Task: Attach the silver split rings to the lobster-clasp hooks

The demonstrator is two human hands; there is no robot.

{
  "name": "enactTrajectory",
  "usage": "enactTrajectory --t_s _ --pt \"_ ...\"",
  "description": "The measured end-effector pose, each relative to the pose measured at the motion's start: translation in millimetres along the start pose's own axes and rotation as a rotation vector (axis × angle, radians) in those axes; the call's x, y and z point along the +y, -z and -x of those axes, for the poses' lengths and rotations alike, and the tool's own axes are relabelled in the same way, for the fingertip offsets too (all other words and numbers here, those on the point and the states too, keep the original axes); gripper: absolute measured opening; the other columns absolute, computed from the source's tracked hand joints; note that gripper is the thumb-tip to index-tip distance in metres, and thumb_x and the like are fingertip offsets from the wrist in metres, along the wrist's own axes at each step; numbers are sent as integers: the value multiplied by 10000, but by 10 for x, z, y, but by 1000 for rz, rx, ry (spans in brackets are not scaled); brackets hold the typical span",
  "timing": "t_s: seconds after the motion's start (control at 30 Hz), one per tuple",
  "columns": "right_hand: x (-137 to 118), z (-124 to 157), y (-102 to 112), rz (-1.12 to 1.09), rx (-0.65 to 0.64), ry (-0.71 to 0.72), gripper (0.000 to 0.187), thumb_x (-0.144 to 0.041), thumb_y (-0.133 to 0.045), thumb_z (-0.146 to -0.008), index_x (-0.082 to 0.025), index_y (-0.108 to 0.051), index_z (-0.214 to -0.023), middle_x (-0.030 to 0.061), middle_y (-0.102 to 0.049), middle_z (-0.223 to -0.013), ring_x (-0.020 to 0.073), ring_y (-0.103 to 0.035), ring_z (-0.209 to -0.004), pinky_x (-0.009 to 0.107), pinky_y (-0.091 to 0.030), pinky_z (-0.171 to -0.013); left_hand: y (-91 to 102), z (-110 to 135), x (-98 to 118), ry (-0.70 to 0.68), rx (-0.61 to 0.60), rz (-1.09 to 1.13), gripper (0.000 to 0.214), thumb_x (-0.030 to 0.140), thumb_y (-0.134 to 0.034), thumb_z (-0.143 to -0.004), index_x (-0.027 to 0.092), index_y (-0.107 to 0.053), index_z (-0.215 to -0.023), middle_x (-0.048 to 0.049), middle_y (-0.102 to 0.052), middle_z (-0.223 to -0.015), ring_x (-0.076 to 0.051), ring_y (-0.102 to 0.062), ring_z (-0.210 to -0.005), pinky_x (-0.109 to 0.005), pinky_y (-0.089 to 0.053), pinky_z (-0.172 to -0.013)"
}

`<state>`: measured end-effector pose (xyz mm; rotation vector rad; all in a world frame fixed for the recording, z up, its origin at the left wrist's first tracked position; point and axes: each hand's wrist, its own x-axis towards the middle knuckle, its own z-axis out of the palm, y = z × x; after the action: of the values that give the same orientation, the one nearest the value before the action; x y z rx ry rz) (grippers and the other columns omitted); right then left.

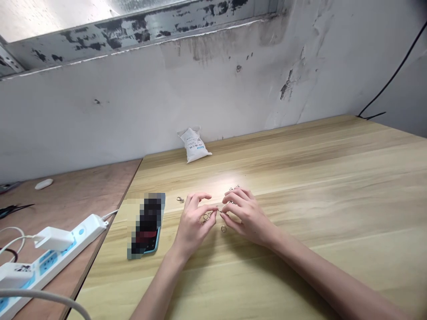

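Left hand and right hand pinched a small ring; leftward lay a ring cluster, between them a loose ring, seemingly unworked.

On a clock face centred between the person's hands, with twelve toward the wall, the left hand pinches a small metal ring between thumb and forefinger. The right hand meets it from three o'clock, its thumb and fingertips close about the ring; its exact grip is too small to tell. A loose ring lies at six, a few more rings between nine and ten. A phone rests near nine, and a white packet between eleven and twelve.
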<state>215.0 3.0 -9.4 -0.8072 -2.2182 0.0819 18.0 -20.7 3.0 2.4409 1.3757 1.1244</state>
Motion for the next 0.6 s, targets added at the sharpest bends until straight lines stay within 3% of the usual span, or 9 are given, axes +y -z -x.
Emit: enactTrajectory --t_s 0.4,0.47,0.6 --pt "20 12 -27 65 32 43 92 -200 -591 -906 -207 -622 -820 38 -666 -932 200 -600 -993 433 -392 -995 -5 20 -28 18 -19 -102 108 129 -624 -860 217 -683 -879 -55 -615 -1111 -238 -521 -1088 -401 -462 -919" --pt "15 9 -8 76 37 77 63 -264 -619 -899 -217 -648 -869 53 -667 -975 213 -595 -1029 460 -384 -1020 1 20 -38 49 -29 -136 98 142 -611 -873 216 -674 -880 -61 -606 -1140 -251 -514 -1109 -422 -453 -930" --pt "-3 0 34 73 20 111 189 -400 -630 -893 -219 -672 -930 94 -658 -1102 252 -563 -1151 518 -342 -1085 13 12 -53 56 -28 -195 106 153 -567 -905 211 -654 -920 -84 -578 -1212 -280 -470 -1220 -470 -421 -993"
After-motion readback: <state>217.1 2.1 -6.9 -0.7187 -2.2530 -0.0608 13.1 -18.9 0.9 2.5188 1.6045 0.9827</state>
